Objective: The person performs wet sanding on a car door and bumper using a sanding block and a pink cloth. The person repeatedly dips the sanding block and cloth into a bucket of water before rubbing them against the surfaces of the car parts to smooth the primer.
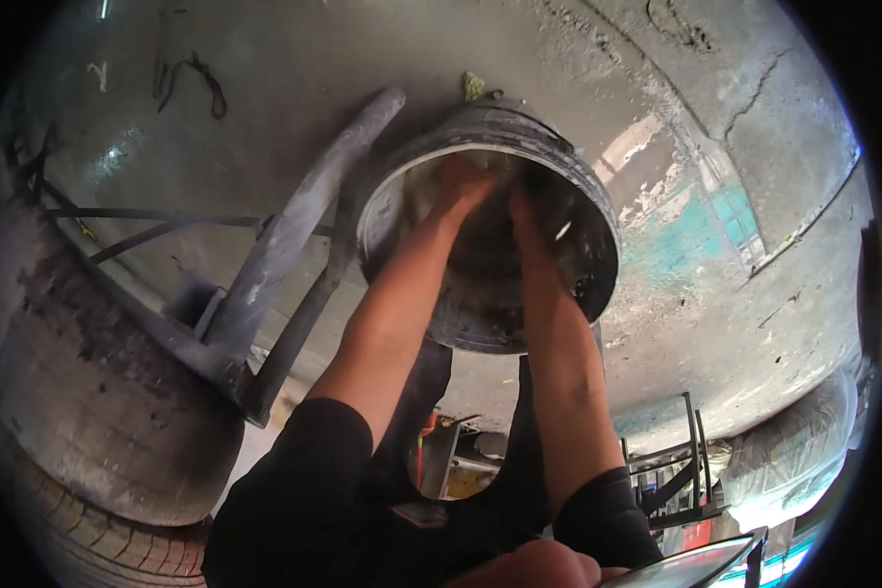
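Dark grey bucket (480,323) around the dim fingers (483,183)

Round dark-grey bucket (478,325) with scuffed, grimy surface, matt black cloth sleeves (294,490), scratched grey tubular metal stand (309,201), rough grey concrete floor (804,196), flaking turquoise paint (684,235), dull dark rubber tyre (98,392), glossy crinkled clear plastic wrapping (789,446)

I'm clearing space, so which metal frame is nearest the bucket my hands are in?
The grey frame at left, with the thick slanting tube: it reaches beside the bucket; the dark frame at lower right stands farther off.
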Action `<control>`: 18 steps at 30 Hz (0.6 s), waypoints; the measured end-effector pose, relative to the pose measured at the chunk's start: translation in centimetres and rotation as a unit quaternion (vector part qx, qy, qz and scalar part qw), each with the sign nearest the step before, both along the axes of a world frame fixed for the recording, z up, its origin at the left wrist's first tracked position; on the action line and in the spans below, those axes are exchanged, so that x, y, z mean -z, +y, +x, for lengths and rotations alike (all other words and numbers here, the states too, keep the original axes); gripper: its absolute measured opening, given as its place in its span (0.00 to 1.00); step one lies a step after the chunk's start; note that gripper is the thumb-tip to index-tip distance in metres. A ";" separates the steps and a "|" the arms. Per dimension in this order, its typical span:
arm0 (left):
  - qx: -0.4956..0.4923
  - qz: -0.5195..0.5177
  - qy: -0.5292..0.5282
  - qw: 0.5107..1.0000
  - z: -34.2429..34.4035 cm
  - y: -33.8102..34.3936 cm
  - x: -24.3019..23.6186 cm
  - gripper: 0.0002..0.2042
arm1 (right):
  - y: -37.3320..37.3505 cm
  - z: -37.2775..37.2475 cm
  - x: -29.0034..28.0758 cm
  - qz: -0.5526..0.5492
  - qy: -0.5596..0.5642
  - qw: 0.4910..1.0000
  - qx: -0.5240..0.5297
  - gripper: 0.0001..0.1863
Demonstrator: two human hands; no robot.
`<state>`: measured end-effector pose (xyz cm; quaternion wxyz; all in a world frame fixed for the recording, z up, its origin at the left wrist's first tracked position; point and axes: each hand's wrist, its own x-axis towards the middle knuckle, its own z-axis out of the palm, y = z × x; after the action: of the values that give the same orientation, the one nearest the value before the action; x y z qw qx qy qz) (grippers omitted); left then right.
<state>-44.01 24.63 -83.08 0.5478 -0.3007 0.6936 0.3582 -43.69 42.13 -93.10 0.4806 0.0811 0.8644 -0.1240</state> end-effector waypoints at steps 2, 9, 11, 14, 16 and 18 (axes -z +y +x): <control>-0.102 -0.068 0.077 0.989 4.5 3.1 3.4 0.34 | -2.9 0.5 -2.6 -0.022 -0.026 0.999 0.027 0.49; -0.395 -0.064 0.229 0.887 8.6 5.7 5.3 0.28 | -5.6 0.0 -11.0 -0.160 -0.018 0.953 0.256 0.45; -0.465 -0.021 0.181 0.867 8.7 4.6 4.5 0.33 | -4.6 1.2 -9.9 -0.232 -0.008 0.919 0.320 0.46; -0.528 0.043 0.010 0.848 5.7 2.9 -0.2 0.40 | -1.5 0.5 -8.2 -0.334 -0.145 0.815 0.450 0.42; -0.566 0.062 -0.073 0.819 4.8 2.4 -1.1 0.42 | -0.7 -0.4 -7.1 -0.337 -0.175 0.739 0.557 0.36; -0.585 0.024 -0.026 0.810 5.8 2.5 0.7 0.43 | -2.4 -0.3 -7.1 -0.330 -0.153 0.763 0.534 0.34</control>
<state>-38.20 27.15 -83.82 0.2597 -0.6455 0.3637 0.6194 -43.97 39.72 -86.02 0.4598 0.3839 0.5020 -0.6239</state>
